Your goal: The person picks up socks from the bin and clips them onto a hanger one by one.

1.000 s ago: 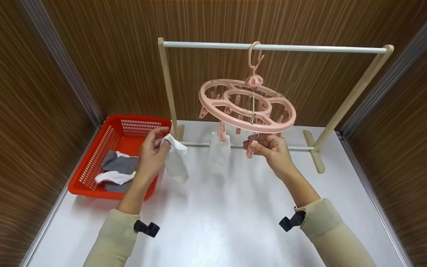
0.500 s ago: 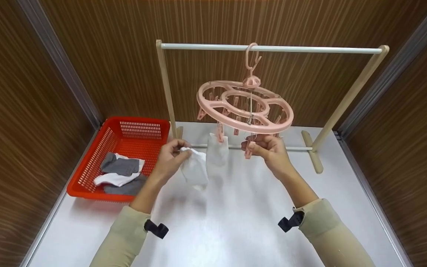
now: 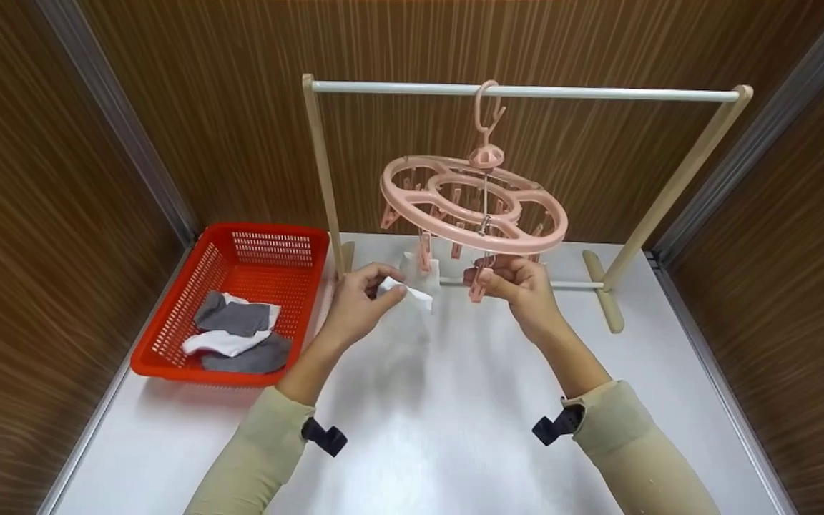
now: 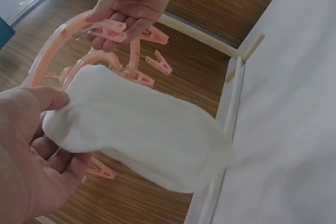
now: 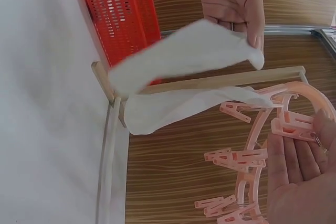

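In the head view my left hand [image 3: 358, 306] pinches a white sock [image 4: 136, 124] at its cuff, and the rest of the sock hangs down. My right hand [image 3: 528, 292] holds a pink clothespin [image 3: 478, 285] between thumb and fingers, under the front rim of a round pink clip hanger [image 3: 448, 232]. The two hands are apart, with the sock to the left of that clothespin. A second white sock [image 5: 178, 109] hangs from another clip of the hanger, behind the held sock. Several more pink clips [image 5: 236, 157] dangle with nothing in them.
The hanger hooks over the white bar [image 3: 598, 92] of a wooden-legged rack [image 3: 677, 189]. A red basket [image 3: 144, 357] with grey and white socks [image 3: 240, 322] stands at the left. Wood-patterned walls [image 3: 240, 107] enclose the white table [image 3: 455, 429].
My left hand has moved right with the white sock, from beside the basket to in front of the hanging sock. My right hand keeps its hold on the clothespin, almost unmoved.
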Demonstrator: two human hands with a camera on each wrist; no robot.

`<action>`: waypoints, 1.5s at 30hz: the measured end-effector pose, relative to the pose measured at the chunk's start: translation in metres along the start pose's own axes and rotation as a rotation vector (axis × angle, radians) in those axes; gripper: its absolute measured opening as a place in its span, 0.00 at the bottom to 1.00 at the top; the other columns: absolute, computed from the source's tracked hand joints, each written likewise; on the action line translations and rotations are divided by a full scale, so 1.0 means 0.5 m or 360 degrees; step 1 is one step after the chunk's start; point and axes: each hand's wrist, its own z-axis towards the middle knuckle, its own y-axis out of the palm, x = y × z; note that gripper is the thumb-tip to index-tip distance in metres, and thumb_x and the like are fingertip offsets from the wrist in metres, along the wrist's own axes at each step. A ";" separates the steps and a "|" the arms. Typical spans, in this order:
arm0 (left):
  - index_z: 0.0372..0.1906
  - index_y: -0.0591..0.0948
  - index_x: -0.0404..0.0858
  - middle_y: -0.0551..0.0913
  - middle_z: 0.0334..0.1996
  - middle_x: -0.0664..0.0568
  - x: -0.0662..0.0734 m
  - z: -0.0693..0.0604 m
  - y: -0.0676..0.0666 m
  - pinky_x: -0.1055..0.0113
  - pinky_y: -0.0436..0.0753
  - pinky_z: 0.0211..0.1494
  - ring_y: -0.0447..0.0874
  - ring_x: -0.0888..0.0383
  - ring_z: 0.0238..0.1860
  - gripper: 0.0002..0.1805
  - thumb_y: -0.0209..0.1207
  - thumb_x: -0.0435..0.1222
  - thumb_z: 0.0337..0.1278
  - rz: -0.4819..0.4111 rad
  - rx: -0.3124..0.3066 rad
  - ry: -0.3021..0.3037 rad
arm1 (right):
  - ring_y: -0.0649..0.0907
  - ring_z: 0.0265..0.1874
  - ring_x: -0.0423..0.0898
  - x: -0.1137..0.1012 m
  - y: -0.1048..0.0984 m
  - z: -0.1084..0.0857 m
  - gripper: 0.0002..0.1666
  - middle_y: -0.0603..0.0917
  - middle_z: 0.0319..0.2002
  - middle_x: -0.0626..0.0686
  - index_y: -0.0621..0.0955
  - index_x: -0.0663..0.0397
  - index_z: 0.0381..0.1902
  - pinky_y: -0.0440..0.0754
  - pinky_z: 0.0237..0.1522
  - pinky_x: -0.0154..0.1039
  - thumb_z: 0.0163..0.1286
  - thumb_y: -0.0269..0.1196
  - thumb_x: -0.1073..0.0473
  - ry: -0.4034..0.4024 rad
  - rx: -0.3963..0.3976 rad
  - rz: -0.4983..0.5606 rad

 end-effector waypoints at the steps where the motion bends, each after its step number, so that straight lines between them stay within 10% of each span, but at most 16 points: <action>1: 0.45 0.83 0.27 0.85 0.34 0.41 -0.006 0.004 0.005 0.73 0.69 0.30 0.70 0.53 0.29 0.10 0.64 0.28 0.60 0.0015 0.0000 -0.0004 | 0.88 0.33 0.50 0.001 0.000 0.001 0.09 0.88 0.36 0.64 0.78 0.76 0.42 0.88 0.38 0.41 0.71 0.59 0.70 -0.0001 0.0009 0.0012; 34: 0.34 0.86 0.43 0.75 0.20 0.61 0.004 0.025 0.125 0.72 0.65 0.27 0.66 0.66 0.23 0.03 0.68 0.37 0.56 0.0403 0.0026 0.0338 | 0.89 0.32 0.48 -0.004 0.030 0.008 0.04 0.89 0.32 0.57 0.81 0.67 0.39 0.88 0.43 0.43 0.70 0.60 0.69 -0.0020 0.0190 0.0101; 45: 0.37 0.86 0.43 0.82 0.24 0.59 0.013 0.023 0.134 0.73 0.71 0.28 0.69 0.66 0.24 0.05 0.69 0.38 0.58 0.0317 0.0049 0.0399 | 0.89 0.31 0.46 -0.008 0.027 0.007 0.06 0.89 0.33 0.56 0.82 0.68 0.42 0.88 0.41 0.42 0.70 0.60 0.70 -0.0018 0.0216 0.0052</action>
